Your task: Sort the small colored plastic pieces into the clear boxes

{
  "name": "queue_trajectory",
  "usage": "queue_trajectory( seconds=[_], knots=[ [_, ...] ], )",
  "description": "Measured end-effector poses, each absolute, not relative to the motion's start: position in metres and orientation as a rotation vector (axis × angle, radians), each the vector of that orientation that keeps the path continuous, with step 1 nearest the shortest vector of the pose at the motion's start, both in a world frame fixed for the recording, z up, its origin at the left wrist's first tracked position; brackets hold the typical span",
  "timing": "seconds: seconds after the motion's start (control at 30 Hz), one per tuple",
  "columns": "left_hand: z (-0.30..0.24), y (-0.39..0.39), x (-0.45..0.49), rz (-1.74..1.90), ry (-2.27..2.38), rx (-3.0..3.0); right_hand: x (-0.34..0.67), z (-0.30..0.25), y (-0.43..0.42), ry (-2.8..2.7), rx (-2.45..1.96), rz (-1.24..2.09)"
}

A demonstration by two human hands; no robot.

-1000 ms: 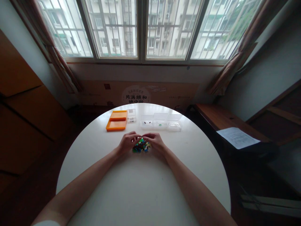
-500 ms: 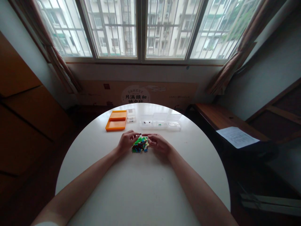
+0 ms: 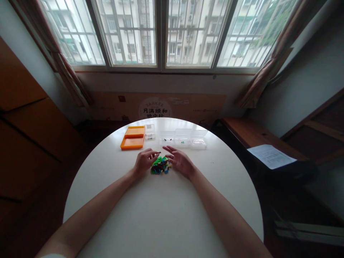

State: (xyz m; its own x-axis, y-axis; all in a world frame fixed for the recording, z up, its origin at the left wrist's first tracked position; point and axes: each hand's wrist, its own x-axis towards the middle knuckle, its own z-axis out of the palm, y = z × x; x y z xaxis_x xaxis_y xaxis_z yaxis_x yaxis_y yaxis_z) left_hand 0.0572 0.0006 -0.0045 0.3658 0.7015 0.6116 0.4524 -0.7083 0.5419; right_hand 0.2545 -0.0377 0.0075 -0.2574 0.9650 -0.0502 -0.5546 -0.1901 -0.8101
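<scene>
A small heap of coloured pieces (image 3: 160, 166), green, blue and dark, lies in the middle of the round white table (image 3: 163, 211). My left hand (image 3: 145, 161) rests at the heap's left edge and pinches a small dark piece (image 3: 158, 153) between thumb and fingertips. My right hand (image 3: 179, 161) hovers at the heap's right side with its fingers spread apart and nothing in them.
An orange tray (image 3: 132, 141) with its lid sits at the far left of the table. Beside it stand a small clear box (image 3: 149, 132) and a row of clear boxes (image 3: 184, 138) holding a few tiny pieces. A bench with a sheet of paper (image 3: 271, 156) is to the right.
Both hands were closed together over the heap. They have parted: my left hand has lifted a small dark piece clear, and my right hand has opened and moved slightly right.
</scene>
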Motion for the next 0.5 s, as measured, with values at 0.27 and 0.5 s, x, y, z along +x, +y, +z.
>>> queue_trajectory(
  seconds=[0.27, 0.5],
  knots=[
    [-0.0043, 0.0002, 0.0576, 1.268, 1.016, 2.355, 0.2560, 0.0046, -0.0305, -0.725, -0.647, 1.628],
    [-0.0059, 0.0009, 0.0569, 1.225, 0.993, 2.387, 0.2520, 0.0035, -0.0354, -0.978, -0.852, 1.551]
  ],
)
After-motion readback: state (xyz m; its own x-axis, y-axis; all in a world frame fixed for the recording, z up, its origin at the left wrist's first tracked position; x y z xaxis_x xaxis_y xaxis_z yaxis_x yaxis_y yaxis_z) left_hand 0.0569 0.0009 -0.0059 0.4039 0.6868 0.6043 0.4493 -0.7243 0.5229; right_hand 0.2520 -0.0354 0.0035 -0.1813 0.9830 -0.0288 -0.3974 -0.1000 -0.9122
